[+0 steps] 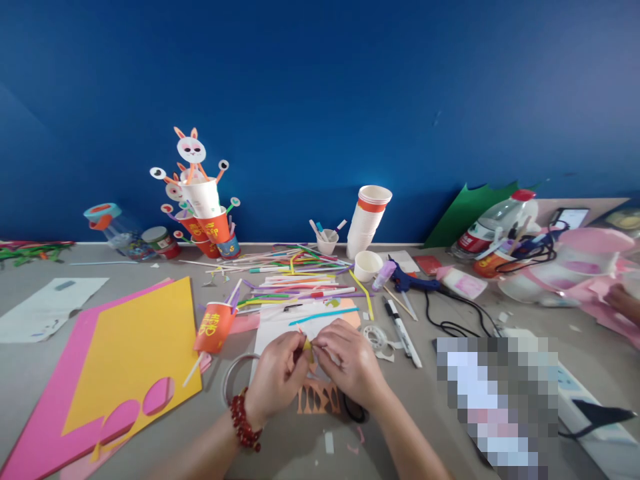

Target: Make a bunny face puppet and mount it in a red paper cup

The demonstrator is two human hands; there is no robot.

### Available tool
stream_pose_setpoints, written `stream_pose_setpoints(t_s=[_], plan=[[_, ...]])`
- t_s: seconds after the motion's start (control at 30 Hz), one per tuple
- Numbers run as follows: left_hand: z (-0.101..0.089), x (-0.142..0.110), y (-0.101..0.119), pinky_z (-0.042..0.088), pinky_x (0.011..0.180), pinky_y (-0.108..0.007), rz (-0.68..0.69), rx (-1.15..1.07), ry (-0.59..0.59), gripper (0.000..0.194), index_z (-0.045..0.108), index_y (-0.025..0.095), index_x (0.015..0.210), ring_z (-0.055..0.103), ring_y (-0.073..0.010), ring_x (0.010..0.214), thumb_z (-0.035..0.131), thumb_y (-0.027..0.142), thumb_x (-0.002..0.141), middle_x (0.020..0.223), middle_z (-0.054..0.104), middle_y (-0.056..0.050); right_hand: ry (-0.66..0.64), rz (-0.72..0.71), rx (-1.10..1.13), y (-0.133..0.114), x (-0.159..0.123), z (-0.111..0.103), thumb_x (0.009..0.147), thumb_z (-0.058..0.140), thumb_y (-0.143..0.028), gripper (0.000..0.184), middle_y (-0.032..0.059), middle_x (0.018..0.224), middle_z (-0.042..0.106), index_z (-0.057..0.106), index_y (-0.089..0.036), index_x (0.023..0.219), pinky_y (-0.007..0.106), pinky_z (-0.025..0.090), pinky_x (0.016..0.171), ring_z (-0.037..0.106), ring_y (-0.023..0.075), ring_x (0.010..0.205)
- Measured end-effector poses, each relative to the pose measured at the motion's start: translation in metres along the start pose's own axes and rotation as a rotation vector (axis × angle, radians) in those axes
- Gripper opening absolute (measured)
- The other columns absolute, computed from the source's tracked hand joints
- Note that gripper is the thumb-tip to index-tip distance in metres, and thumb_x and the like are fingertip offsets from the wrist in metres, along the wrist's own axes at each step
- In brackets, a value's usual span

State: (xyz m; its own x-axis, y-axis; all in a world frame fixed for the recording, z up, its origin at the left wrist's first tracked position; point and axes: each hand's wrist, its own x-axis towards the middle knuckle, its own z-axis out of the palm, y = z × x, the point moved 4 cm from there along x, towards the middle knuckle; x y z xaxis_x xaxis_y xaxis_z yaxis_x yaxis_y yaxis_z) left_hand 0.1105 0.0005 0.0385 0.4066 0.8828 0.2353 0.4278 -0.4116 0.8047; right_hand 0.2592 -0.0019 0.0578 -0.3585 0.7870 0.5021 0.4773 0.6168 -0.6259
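Both of my hands meet over a sheet of white paper at the middle of the table. My left hand, with a red bead bracelet at the wrist, is closed on a small yellow paper piece. My right hand pinches the same piece from the other side; the fingers hide most of it. Below them lies an orange paper scrap with cut-out openings. A clear tape roll and a black-and-white marker are to the right of my right hand.
Left lie yellow card and pink card, near a red paper cup on its side. Behind are straws and pens, decorated cups and stacked white cups. Right are a glue gun with its cord and another person's hand.
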Motion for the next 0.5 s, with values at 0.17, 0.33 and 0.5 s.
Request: stream_pose_setpoints(t_s=[0.17,0.33,0.5], plan=[[0.0,0.0,-0.002,0.037,0.064,-0.026,-0.015,-0.01,0.008,0.019,0.047,0.02,0.077,0.049,-0.0163,0.068,0.042,0.022,0.095,0.072,0.053,-0.001,0.021,0.005,-0.019,0.0,0.0,0.0,0.09,0.052,-0.013,0.014,0.0038,0.076,0.064,0.06,-0.021,0.081,0.032,0.042,0.07,0.055,0.0198,0.075],[0.0,-0.001,-0.002,0.037,0.063,-0.026,-0.029,-0.036,0.009,0.017,0.052,0.019,0.079,0.052,-0.0163,0.07,0.044,0.022,0.094,0.073,0.056,-0.001,0.067,0.03,-0.025,0.001,-0.001,0.002,0.088,0.053,-0.014,0.014,0.0032,0.073,0.062,0.058,-0.021,0.076,0.031,0.041,0.068,0.055,0.0196,0.073],[0.0,0.0,-0.012,0.038,0.06,-0.024,-0.118,-0.192,0.069,0.016,0.053,0.018,0.08,0.051,-0.0154,0.067,0.046,0.023,0.093,0.074,0.056,-0.001,0.202,0.116,-0.009,0.008,-0.004,-0.008,0.088,0.052,-0.016,0.014,0.0032,0.075,0.062,0.056,-0.021,0.076,0.03,0.043,0.07,0.057,0.0193,0.075]])
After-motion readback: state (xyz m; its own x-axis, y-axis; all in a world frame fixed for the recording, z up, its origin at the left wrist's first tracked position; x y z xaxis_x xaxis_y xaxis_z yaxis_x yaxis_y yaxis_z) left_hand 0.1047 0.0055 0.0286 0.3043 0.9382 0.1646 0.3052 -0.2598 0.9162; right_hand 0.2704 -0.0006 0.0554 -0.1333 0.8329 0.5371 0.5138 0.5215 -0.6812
